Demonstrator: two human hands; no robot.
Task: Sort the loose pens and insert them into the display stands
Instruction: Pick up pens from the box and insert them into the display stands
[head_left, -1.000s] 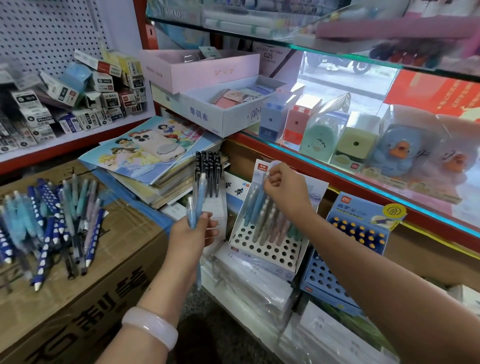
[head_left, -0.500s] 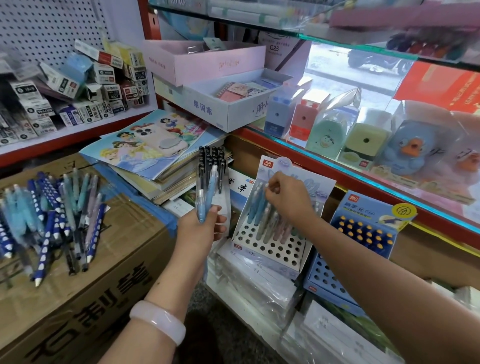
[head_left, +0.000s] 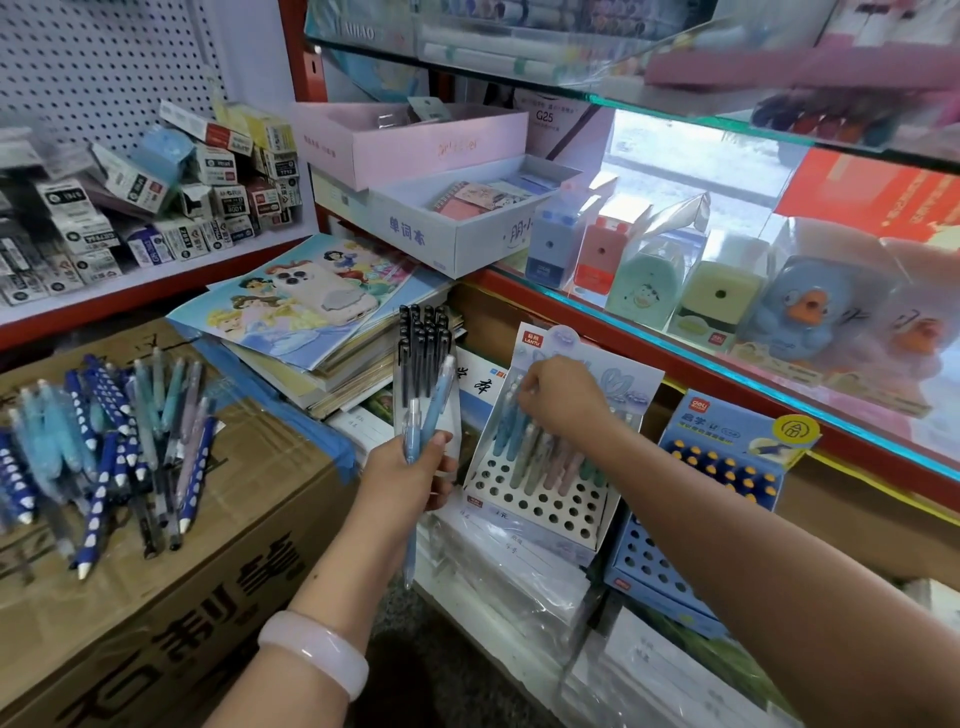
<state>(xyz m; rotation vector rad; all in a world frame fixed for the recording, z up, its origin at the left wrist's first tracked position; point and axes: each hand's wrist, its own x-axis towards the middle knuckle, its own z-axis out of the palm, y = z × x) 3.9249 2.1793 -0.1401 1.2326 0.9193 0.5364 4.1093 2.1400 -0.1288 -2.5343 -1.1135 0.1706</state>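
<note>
Phone (head_left: 326, 295) atop stacked picture books (head_left: 291, 332)

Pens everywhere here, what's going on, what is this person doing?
A person is restocking pen displays in a stationery shop. The right hand pinches the top of a pen standing in the white stand, which is partly filled with pastel pens and has many free holes in front. The left hand grips two light blue pens, apparently next to go in. A pile of loose pens lies on the cardboard box to the left, not yet sorted.

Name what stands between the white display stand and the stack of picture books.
In the head view, a stand of black pens, with the left hand gripping two light-blue pens before it.
</note>
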